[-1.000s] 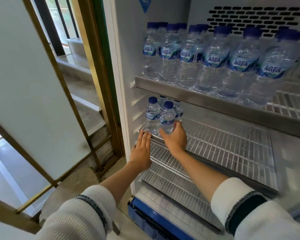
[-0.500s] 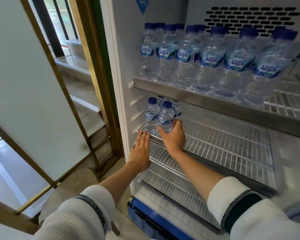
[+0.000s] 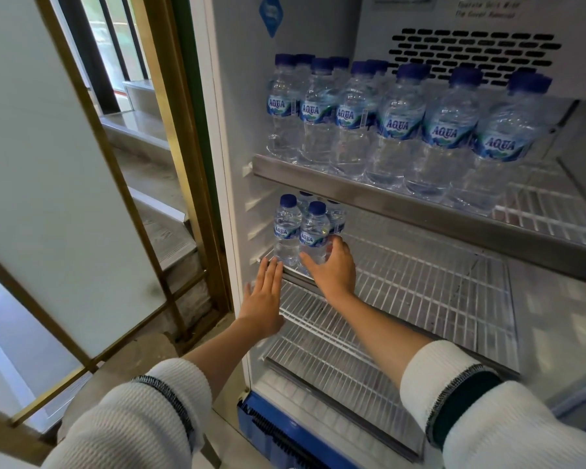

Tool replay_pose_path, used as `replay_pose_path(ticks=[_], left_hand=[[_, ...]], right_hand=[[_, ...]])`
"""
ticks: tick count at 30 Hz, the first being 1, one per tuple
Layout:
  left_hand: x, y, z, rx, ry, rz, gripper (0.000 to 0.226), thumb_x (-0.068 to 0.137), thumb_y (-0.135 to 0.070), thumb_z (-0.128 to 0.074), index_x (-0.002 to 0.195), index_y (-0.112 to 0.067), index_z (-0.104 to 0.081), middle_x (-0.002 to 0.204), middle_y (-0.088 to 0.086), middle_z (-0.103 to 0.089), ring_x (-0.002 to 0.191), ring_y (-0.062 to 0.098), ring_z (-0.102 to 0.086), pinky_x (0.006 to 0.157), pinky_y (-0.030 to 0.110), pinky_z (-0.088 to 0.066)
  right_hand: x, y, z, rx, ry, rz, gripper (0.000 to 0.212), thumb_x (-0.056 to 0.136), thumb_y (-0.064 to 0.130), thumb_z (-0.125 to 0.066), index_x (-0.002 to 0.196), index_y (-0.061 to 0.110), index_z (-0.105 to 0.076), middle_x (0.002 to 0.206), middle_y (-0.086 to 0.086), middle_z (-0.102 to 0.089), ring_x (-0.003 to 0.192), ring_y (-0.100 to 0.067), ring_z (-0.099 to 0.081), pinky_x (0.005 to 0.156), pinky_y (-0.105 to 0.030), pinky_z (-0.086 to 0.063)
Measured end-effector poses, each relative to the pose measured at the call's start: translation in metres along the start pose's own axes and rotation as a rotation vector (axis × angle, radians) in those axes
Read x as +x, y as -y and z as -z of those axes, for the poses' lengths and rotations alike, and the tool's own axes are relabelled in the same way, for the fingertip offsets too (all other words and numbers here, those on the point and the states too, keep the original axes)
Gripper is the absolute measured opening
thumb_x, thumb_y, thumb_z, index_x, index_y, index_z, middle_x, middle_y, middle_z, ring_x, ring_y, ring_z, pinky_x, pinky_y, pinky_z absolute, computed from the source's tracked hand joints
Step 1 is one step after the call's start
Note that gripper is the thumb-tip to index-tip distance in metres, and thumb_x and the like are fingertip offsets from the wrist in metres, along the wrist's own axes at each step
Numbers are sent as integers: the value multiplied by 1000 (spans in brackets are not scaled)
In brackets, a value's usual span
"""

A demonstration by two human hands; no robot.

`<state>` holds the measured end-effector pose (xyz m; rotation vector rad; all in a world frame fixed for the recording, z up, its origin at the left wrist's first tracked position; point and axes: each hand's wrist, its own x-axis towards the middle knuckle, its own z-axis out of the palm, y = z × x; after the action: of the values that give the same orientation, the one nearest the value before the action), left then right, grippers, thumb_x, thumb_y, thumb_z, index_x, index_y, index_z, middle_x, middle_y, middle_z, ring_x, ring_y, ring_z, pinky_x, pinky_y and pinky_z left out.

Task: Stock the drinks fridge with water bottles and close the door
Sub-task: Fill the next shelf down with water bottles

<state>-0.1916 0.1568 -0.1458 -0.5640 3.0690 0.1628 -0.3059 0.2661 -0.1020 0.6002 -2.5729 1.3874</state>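
The drinks fridge stands open in front of me. Several large water bottles (image 3: 400,126) fill its top shelf (image 3: 420,204). Several small water bottles are grouped at the left front corner of the wire middle shelf (image 3: 420,275). My right hand (image 3: 335,272) curls its thumb and fingers round the base of the front right small bottle (image 3: 313,231), which stands upright on the shelf. My left hand (image 3: 263,299) is flat with straight fingers, its fingertips at the shelf's front edge just below the front left small bottle (image 3: 286,228). The fridge door is out of view.
The rest of the middle shelf to the right is bare wire. A lower wire shelf (image 3: 318,333) sits under my arms. At the bottom runs the blue base grille (image 3: 278,434). A gold-framed glass panel (image 3: 48,198) and stone steps (image 3: 149,164) lie to the left.
My right hand has eased slightly back on the small bottle, which now stands on the shelf. My left hand has stayed at the shelf edge.
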Motion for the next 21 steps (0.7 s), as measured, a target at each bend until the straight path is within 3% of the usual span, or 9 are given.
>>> replay_pose_path(ticks=[5, 9, 17, 21], left_hand=[[3, 5, -4, 46, 1, -28, 117, 84, -59, -58, 144, -14, 31, 153, 5, 37, 139, 25, 35, 117, 57, 4], [3, 7, -5, 28, 4, -39, 117, 83, -68, -52, 139, -17, 38, 150, 3, 40, 138, 24, 36, 117, 56, 4], [1, 6, 0, 3, 25, -37, 115, 84, -67, -51, 141, -18, 35, 150, 2, 40, 139, 23, 35, 118, 55, 4], [-2, 5, 4, -36, 9, -51, 112, 86, -62, -53, 146, -16, 29, 153, 2, 36, 141, 23, 33, 119, 52, 1]], right_hand=[[-1, -1, 1, 14, 16, 6, 74, 69, 51, -79, 125, 16, -48, 122, -4, -59, 106, -19, -59, 85, -36, -53], [-2, -2, 2, 43, 13, 26, 66, 74, 44, -78, 125, 13, -49, 121, -6, -60, 106, -20, -59, 86, -32, -51], [-2, -8, 4, 82, 32, 77, 58, 76, 39, -78, 121, 12, -53, 116, -5, -61, 104, -18, -58, 82, -24, -46], [-6, -8, 2, 68, -3, 22, 80, 71, 49, -79, 133, 12, -45, 129, -8, -55, 115, -23, -56, 88, -36, -52]])
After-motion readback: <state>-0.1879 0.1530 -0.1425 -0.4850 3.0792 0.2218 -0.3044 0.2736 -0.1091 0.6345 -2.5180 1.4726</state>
